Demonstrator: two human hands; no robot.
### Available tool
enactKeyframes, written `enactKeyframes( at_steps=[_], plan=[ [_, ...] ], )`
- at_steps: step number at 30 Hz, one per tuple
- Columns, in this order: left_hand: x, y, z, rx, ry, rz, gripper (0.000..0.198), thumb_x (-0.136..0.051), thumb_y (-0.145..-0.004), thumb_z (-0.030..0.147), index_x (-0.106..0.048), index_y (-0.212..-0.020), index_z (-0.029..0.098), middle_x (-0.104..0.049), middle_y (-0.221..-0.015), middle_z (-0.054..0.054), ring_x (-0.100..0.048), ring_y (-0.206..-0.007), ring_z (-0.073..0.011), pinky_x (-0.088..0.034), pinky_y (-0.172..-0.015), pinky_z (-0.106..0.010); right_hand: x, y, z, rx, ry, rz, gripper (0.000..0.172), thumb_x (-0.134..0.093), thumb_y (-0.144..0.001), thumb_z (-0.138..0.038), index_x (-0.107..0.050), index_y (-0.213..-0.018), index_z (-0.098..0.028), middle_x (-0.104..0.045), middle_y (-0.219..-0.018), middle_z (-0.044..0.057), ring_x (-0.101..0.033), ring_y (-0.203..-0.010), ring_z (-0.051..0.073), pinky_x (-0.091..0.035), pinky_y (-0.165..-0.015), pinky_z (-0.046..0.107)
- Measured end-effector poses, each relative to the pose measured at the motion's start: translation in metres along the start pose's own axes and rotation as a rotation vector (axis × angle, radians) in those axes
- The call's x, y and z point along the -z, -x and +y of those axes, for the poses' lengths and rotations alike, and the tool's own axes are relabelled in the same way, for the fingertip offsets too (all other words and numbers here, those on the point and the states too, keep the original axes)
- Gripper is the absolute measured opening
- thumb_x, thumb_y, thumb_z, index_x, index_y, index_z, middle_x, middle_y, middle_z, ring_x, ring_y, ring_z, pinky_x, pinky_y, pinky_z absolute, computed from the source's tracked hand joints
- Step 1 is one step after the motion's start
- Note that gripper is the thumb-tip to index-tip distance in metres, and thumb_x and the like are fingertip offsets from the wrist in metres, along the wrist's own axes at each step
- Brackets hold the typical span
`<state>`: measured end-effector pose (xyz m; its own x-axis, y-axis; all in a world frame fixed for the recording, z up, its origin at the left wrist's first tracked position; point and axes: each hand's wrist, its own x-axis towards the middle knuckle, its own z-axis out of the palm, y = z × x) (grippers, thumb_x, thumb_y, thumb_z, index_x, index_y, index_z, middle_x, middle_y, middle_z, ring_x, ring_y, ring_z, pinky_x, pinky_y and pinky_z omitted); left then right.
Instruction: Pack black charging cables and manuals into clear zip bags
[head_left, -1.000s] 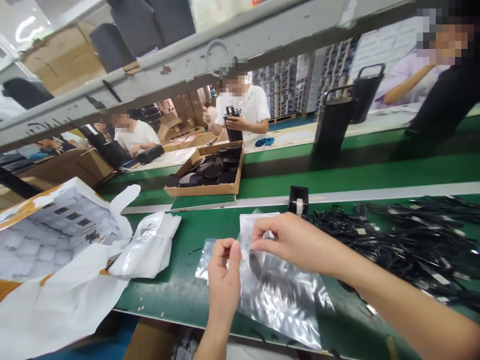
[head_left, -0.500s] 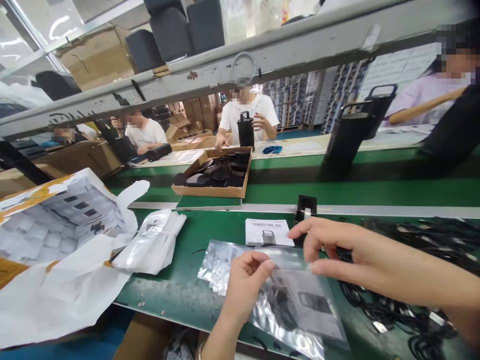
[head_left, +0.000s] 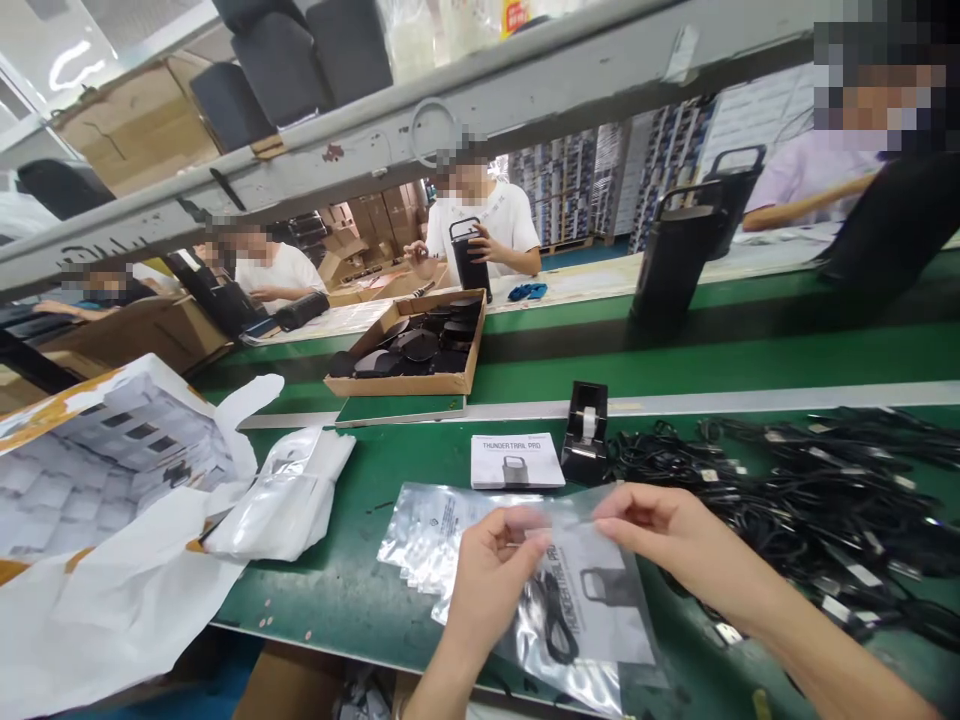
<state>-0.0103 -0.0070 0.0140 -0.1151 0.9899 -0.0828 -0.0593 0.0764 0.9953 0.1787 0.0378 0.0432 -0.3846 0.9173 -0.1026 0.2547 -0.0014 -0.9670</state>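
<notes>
A clear plastic bag (head_left: 637, 625) hangs between my hands near the table's front edge. Inside it lie a printed manual (head_left: 611, 610) and a coiled black cable (head_left: 559, 625). My left hand (head_left: 499, 560) pinches the bag's top edge on the left. At the right of the same edge, my right hand (head_left: 660, 520) grips it between thumb and fingers. Beneath and to the left, a fanned stack of clear bags (head_left: 420, 525) lies on the green table. Just beyond is a stack of manuals (head_left: 517, 462), beside a black tape dispenser (head_left: 586, 435).
Tangled black cables (head_left: 810, 490) cover the right side. A bundle of white bags (head_left: 289, 500) and an open carton (head_left: 112, 450) are at left. A cardboard tray (head_left: 405, 383) of dark parts and black speakers (head_left: 671, 260) stand farther back. Co-workers sit across.
My right hand has come down from above the bag and now grips its top edge. The view has shifted slightly. A co-worker opposite has tilted a black speaker.
</notes>
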Motion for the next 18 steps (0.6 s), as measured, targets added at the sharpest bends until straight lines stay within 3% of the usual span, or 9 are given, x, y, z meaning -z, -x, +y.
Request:
enactKeyframes(
  at_steps=[5,7,9,11,14,16,18],
  plan=[
    [0.001,0.001,0.001,-0.028,-0.005,0.006,0.008,-0.064,-0.07,0.02,-0.069,-0.065,0.017,-0.072,-0.081,-0.006,-0.064,-0.081,-0.02,-0.047,-0.076,-0.029,0.012,0.003,0.008,0.112,0.137,0.005,0.014,-0.054,-0.079,-0.027,-0.066,-0.073,-0.021,-0.066,-0.076,0.002,-0.059,-0.072,0.018,-0.046,-0.066,0.028],
    [0.002,0.001,0.003,0.021,0.107,0.003,0.012,-0.062,-0.074,0.027,-0.068,-0.077,0.017,-0.072,-0.089,-0.008,-0.063,-0.085,-0.02,-0.046,-0.077,-0.03,0.013,0.003,0.012,0.175,0.212,0.016,0.017,-0.051,-0.078,-0.021,-0.067,-0.071,-0.022,-0.066,-0.079,0.002,-0.061,-0.076,0.018,-0.046,-0.07,0.03],
    [0.002,0.001,0.003,0.097,0.261,0.022,0.034,-0.059,-0.078,0.042,-0.061,-0.101,0.018,-0.07,-0.097,-0.01,-0.063,-0.083,-0.019,-0.046,-0.075,-0.031,0.012,0.004,0.016,0.238,0.247,0.023,0.022,-0.047,-0.078,-0.016,-0.066,-0.069,-0.022,-0.066,-0.082,0.002,-0.061,-0.08,0.018,-0.046,-0.074,0.031],
    [-0.001,0.0,-0.002,0.145,0.3,0.026,0.052,-0.063,-0.073,0.051,-0.054,-0.112,0.018,-0.069,-0.096,-0.01,-0.062,-0.078,-0.0175,-0.046,-0.07,-0.029,0.01,0.006,0.018,0.283,0.264,0.016,0.026,-0.045,-0.076,-0.013,-0.066,-0.066,-0.023,-0.066,-0.083,0.002,-0.061,-0.081,0.018,-0.047,-0.074,0.031],
    [-0.006,-0.001,-0.014,0.194,0.149,-0.032,0.043,-0.073,-0.064,0.047,-0.062,-0.089,0.014,-0.065,-0.07,-0.003,-0.056,-0.061,-0.0128,-0.041,-0.06,-0.024,0.01,0.006,0.019,0.315,0.281,0.01,0.027,-0.045,-0.077,-0.013,-0.066,-0.066,-0.024,-0.066,-0.087,0.002,-0.062,-0.082,0.018,-0.048,-0.072,0.03],
    [-0.009,-0.001,-0.02,0.202,0.098,-0.048,0.035,-0.072,-0.065,0.046,-0.062,-0.07,0.013,-0.058,-0.057,0.001,-0.051,-0.055,-0.011,-0.037,-0.055,-0.022,0.012,0.002,0.021,0.305,0.28,0.072,0.019,-0.048,-0.081,-0.021,-0.066,-0.082,-0.024,-0.065,-0.094,0.004,-0.062,-0.079,0.017,-0.049,-0.067,0.029],
    [-0.009,-0.001,-0.022,0.18,0.103,-0.015,0.035,-0.071,-0.066,0.047,-0.06,-0.066,0.014,-0.056,-0.056,0.002,-0.05,-0.055,-0.0111,-0.037,-0.055,-0.022,0.014,-0.008,0.021,0.222,0.286,0.214,0.026,-0.049,-0.083,-0.034,-0.06,-0.103,-0.022,-0.064,-0.093,0.006,-0.062,-0.069,0.017,-0.049,-0.06,0.029]
  ],
)
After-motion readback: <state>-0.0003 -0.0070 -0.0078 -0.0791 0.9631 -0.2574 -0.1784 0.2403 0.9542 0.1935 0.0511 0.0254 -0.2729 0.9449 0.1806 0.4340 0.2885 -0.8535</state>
